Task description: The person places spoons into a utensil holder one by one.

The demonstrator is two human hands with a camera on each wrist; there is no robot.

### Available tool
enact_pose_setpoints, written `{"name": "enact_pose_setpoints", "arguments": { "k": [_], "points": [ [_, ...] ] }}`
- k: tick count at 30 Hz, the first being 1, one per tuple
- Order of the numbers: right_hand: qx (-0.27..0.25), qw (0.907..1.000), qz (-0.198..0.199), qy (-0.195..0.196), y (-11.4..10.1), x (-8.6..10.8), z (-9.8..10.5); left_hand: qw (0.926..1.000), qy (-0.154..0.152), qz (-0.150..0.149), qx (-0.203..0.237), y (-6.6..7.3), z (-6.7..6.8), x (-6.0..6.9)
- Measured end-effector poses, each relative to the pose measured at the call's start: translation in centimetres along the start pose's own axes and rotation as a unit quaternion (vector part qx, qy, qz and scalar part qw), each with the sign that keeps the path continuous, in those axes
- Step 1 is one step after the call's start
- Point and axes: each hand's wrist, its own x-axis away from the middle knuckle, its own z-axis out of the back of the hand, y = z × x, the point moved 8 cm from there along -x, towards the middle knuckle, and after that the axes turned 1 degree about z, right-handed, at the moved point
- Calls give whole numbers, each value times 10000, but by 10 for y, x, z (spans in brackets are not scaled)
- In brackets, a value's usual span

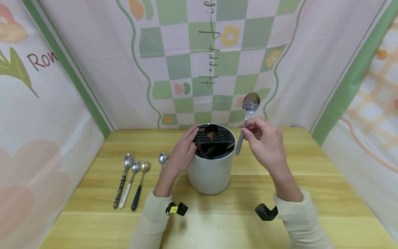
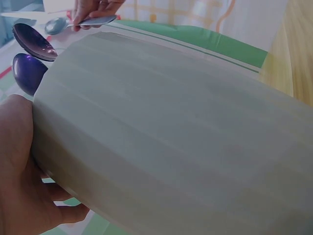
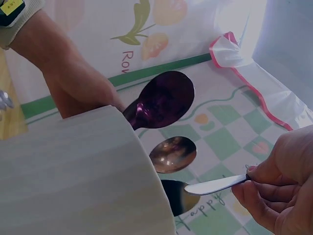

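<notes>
A white ribbed utensil holder (image 1: 209,176) with a black slotted insert (image 1: 217,137) stands on the table. My left hand (image 1: 181,152) grips its left rim, with the fingers reaching round the far side. To the right of the rim, my right hand (image 1: 264,141) pinches a silver spoon (image 1: 250,103) by its handle, bowl up. The handle end (image 3: 215,186) hangs below the fingers, apart from the holder in the head view. Spoons stand in the holder; the right wrist view shows a dark purplish spoon (image 3: 166,100) and a copper-coloured spoon (image 3: 173,154) sticking out.
On the left of the wooden table (image 1: 93,224) lie a spoon with a dark patterned handle (image 1: 119,190), a white-handled spoon (image 1: 125,195) and a dark green-handled spoon (image 1: 136,197). Another spoon (image 1: 162,158) is partly behind my left hand. Printed curtains (image 1: 202,65) enclose the table.
</notes>
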Motion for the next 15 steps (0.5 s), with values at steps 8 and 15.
{"name": "enact_pose_setpoints", "arguments": {
  "k": [8,15],
  "points": [
    [-88,9997,208,-38,-7,-1,-14,10000,23,-14,11,0,0,0],
    [-43,9997,247,-25,-9,-2,-23,10000,13,-8,10,0,0,0]
  ]
}}
